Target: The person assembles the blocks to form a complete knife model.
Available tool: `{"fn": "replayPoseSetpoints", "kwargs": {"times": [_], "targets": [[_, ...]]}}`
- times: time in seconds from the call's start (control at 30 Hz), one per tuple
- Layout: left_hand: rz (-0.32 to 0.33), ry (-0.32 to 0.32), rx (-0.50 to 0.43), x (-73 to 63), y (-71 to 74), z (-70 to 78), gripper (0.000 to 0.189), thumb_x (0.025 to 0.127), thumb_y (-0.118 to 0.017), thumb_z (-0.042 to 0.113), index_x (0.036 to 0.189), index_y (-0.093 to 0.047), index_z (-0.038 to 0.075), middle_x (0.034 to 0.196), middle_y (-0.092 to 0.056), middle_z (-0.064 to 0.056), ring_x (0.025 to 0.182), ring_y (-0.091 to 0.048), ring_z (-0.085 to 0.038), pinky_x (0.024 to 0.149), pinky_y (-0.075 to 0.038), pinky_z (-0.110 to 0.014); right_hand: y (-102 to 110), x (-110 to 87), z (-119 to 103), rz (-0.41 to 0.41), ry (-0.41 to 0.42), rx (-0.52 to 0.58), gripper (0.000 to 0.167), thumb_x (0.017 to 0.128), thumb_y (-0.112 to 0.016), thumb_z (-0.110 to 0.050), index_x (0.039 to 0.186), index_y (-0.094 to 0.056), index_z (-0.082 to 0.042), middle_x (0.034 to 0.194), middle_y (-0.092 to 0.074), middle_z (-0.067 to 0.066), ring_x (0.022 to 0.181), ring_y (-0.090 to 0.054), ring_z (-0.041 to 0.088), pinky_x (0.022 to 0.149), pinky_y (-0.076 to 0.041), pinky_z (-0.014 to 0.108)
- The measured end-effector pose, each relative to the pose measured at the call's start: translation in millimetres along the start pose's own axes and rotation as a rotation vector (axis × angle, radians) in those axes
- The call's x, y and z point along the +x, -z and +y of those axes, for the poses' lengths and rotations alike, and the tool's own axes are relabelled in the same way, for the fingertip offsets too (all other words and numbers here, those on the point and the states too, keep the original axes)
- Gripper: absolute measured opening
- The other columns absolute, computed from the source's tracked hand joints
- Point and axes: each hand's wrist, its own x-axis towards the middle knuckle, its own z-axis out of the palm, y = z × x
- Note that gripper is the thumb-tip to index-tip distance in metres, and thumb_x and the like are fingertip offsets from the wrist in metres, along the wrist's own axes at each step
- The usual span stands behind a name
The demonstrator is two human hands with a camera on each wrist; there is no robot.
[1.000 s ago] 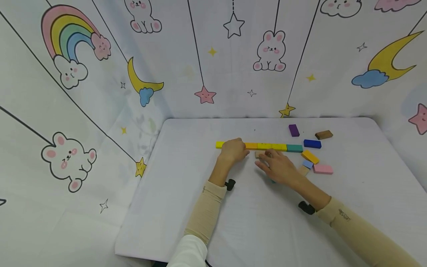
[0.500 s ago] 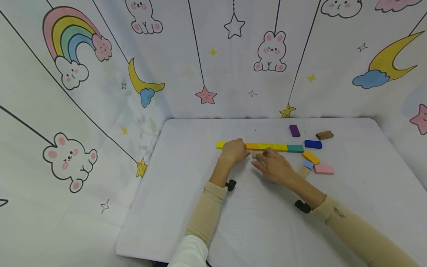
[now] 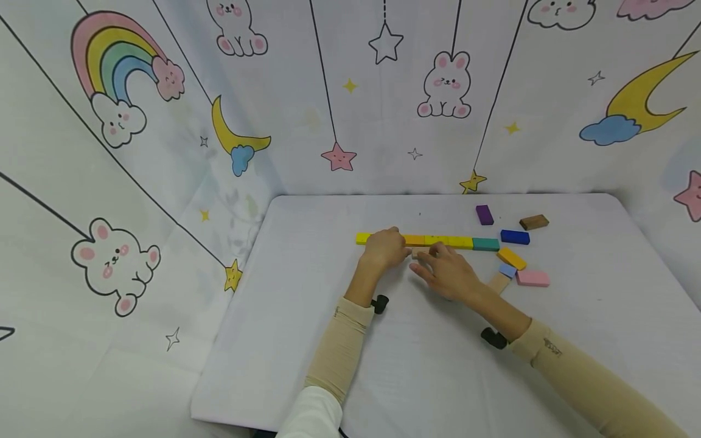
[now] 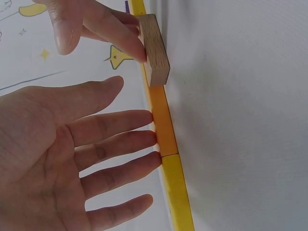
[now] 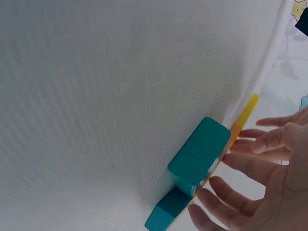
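Note:
A row of yellow, orange and teal wooden blocks (image 3: 460,242) lies across the table. My left hand (image 3: 386,248) reaches over it, its fairly straight fingertips against the orange block (image 4: 164,122). Just in front of the row, a bare wood block (image 4: 158,55) is touched by the fingertips of my right hand (image 3: 450,272). The right thumb stands off from that block, as the left wrist view shows. Close to the right hand is a loose teal block (image 5: 199,151), which the hand mostly hides in the head view.
Loose blocks lie to the right: purple (image 3: 484,215), brown (image 3: 533,222), dark blue (image 3: 515,237), orange-yellow (image 3: 512,258), light blue (image 3: 508,271), pale wood (image 3: 499,283) and pink (image 3: 533,278). A patterned cloth wall (image 3: 378,121) rises behind the white table (image 3: 285,304).
The right hand has slid left a little, and the bare wood block has moved left with it, nearer the left hand. The left hand stays on the row.

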Motion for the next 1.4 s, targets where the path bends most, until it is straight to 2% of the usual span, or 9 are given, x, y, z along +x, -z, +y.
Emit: {"fn": "replayPoseSetpoints", "kwargs": {"times": [0.47, 0.77, 1.17, 1.4], "targets": [[0.008, -0.019, 0.022, 1.2, -1.7, -1.3, 0.035, 0.106, -0.059, 0.044, 0.117, -0.080, 0.018, 0.108, -0.065, 0.002, 0.080, -0.058, -0.013, 0.073, -0.055, -0.031, -2.3, 5.6, -1.6, 0.011, 0.023, 0.006, 0.057, 0.107, -0.053, -0.051, 0.143, -0.064, -0.009, 0.125, -0.058, 0.021, 0.103, -0.055, 0.035, 0.083, -0.052, 0.049], [0.005, -0.011, 0.016, 1.0, -0.7, -0.2, 0.033, 0.105, -0.062, 0.043, 0.118, -0.080, 0.019, 0.110, -0.066, 0.002, 0.083, -0.060, -0.012, 0.077, -0.056, -0.032, -3.6, 8.2, 0.3, 0.008, 0.012, -0.007, 0.055, 0.107, -0.053, -0.049, 0.143, -0.064, -0.010, 0.126, -0.059, 0.022, 0.106, -0.056, 0.036, 0.086, -0.054, 0.051], [0.009, -0.006, 0.019, -0.2, 0.9, 0.3, 0.033, 0.105, -0.062, 0.044, 0.116, -0.080, 0.019, 0.108, -0.065, 0.002, 0.082, -0.059, -0.013, 0.076, -0.057, -0.033, -2.3, 8.7, 0.1, 0.011, 0.004, 0.002, 0.056, 0.107, -0.054, -0.051, 0.144, -0.064, -0.011, 0.128, -0.059, 0.023, 0.105, -0.058, 0.037, 0.086, -0.056, 0.052], [0.016, -0.009, 0.011, -0.6, 0.8, 0.2, 0.035, 0.105, -0.062, 0.043, 0.119, -0.079, 0.016, 0.111, -0.067, 0.001, 0.082, -0.059, -0.013, 0.077, -0.057, -0.033, 3.8, 6.2, 1.7, 0.034, -0.071, 0.074, 0.052, 0.110, -0.049, -0.044, 0.145, -0.062, -0.007, 0.134, -0.057, 0.025, 0.109, -0.062, 0.041, 0.093, -0.055, 0.057]]}}
